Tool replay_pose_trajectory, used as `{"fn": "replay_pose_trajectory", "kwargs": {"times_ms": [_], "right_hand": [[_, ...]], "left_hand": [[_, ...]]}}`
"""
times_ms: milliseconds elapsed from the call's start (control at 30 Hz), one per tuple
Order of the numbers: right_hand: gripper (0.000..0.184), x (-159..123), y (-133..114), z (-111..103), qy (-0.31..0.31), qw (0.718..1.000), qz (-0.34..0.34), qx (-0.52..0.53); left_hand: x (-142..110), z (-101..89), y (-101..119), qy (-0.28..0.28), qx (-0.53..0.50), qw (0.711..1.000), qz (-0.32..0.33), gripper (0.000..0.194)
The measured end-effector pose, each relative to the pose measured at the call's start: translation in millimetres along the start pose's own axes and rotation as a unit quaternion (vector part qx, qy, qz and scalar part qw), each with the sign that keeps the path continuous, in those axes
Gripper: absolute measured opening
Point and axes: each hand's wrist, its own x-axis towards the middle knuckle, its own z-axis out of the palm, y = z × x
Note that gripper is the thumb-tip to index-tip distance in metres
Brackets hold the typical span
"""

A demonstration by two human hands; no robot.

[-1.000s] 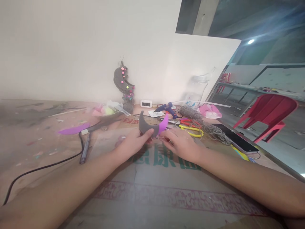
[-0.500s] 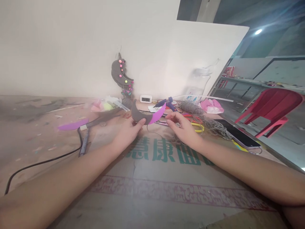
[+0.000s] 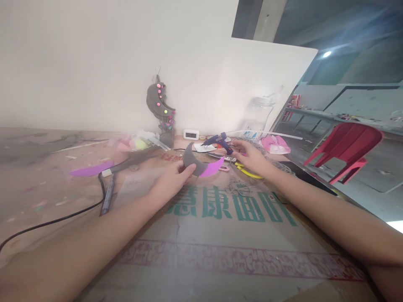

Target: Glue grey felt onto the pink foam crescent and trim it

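My left hand [image 3: 178, 178] pinches a crescent moon cutout between thumb and fingers, above the table. The crescent's left part is wrapped in grey yarn [image 3: 192, 160], while its right tip is bare purple [image 3: 214, 167]. At the back, my right hand [image 3: 252, 158] has its fingers at the handle of a blue hot glue gun [image 3: 220, 140], whose nozzle points left. Its fingertips are partly hidden. Yellow-handled scissors [image 3: 248, 171] lie just below that hand. A finished-looking grey crescent with coloured pompoms [image 3: 155, 100] hangs against the white wall.
A purple crescent piece [image 3: 91, 169], a pen [image 3: 108, 195] and a black cable [image 3: 56, 220] lie at left. Further back are a small white clock [image 3: 191, 134], a clear jar [image 3: 256, 115] and a pink bag [image 3: 275, 144]. A dark phone [image 3: 310, 178] is near the right edge.
My right hand has moved from beside the crescent back and right to the glue gun's handle. My left hand still holds the crescent, slightly further right and lower in view.
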Motion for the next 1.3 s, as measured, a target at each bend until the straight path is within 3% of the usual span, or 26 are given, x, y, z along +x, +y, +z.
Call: {"fn": "replay_pose_trajectory", "kwargs": {"times_ms": [300, 533, 733, 1000, 1100, 1200, 1300], "right_hand": [[0.062, 33, 8, 0, -0.042, 0.997, 0.026, -0.052], [0.044, 75, 21, 31, -0.061, 0.995, 0.055, -0.051], [0.040, 80, 12, 39, -0.018, 0.993, 0.102, -0.052], [0.035, 37, -32, -7, -0.028, 0.994, 0.109, 0.002], [0.033, 9, -40, -24, -0.026, 0.991, 0.071, 0.110], [0.039, -20, -43, -30, -0.040, 0.980, 0.052, 0.186], [0.035, -45, -47, -21, -0.087, 0.967, 0.015, 0.240]], "left_hand": [[4, 4.6, -10, 0.030, -0.029, 0.999, 0.016, 0.034], [4, 4.4, -10, 0.014, -0.040, 0.999, 0.011, 0.034], [3, 3.2, -11, -0.004, -0.054, 0.998, 0.009, 0.035], [4, 3.6, -13, -0.001, -0.093, 0.995, -0.019, 0.032], [4, 3.2, -11, 0.005, -0.105, 0.994, -0.015, 0.031], [4, 2.7, -10, 0.011, -0.090, 0.996, -0.011, 0.032], [5, 2.5, -11, 0.011, -0.077, 0.997, -0.016, 0.033]]}}
